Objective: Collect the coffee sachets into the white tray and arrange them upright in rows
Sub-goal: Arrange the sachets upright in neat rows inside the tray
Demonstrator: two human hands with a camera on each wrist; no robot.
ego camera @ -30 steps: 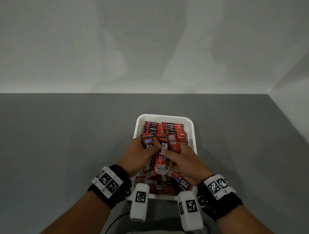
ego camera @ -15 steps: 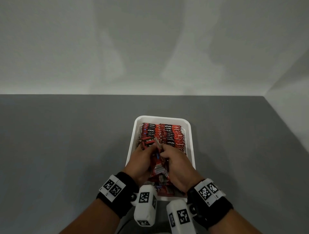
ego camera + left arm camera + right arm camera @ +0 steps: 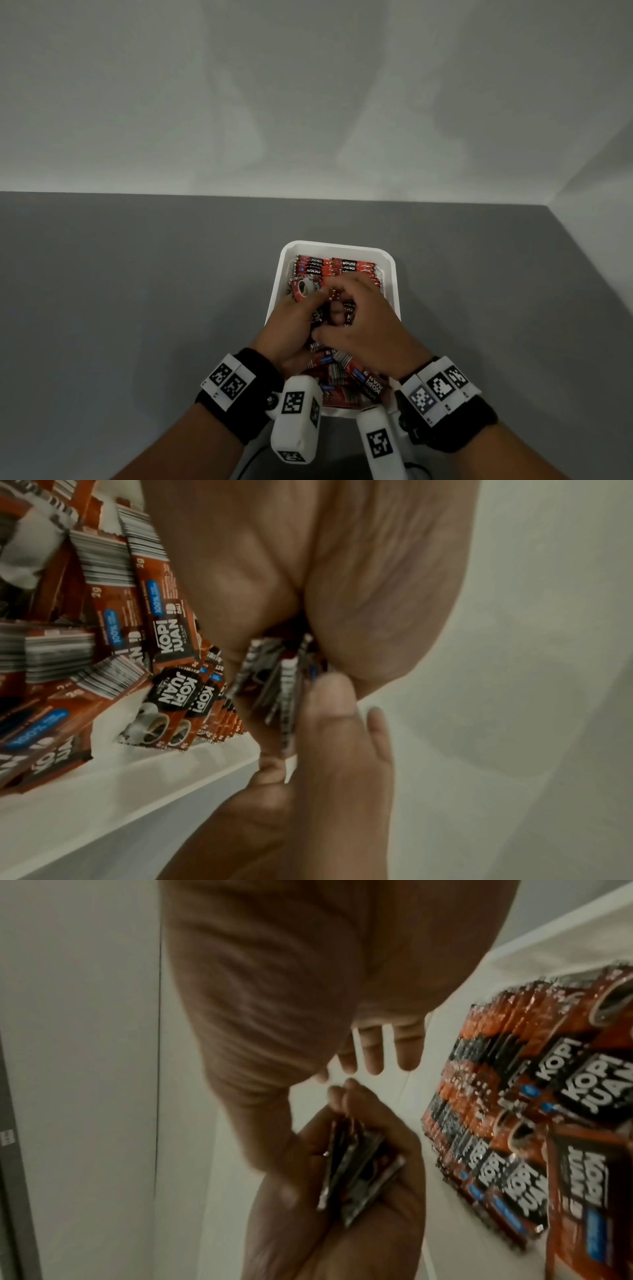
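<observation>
Bare recording booth or lab: plain grey bench (image 3: 137, 308), blank white walls (image 3: 308, 102) far and right, coded marker tags (image 3: 227, 380) on wristbands.

We logged the right hand (image 3: 291, 988) at top, fingers (image 3: 407, 1053) loosely extended, holding nothing. Below it, the left hand (image 3: 342, 1231) had a thin sachet bundle (image 3: 359, 1177) edge-on in its grip. At right, packed sachet rows (image 3: 507, 1091) filled the white tray (image 3: 534, 950).

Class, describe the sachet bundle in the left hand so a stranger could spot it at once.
Find the white tray on the grey table. Over its middle, the left hand grips a bundle of sachets. Only it is held; the rest stand in rows or lie loose.
</observation>
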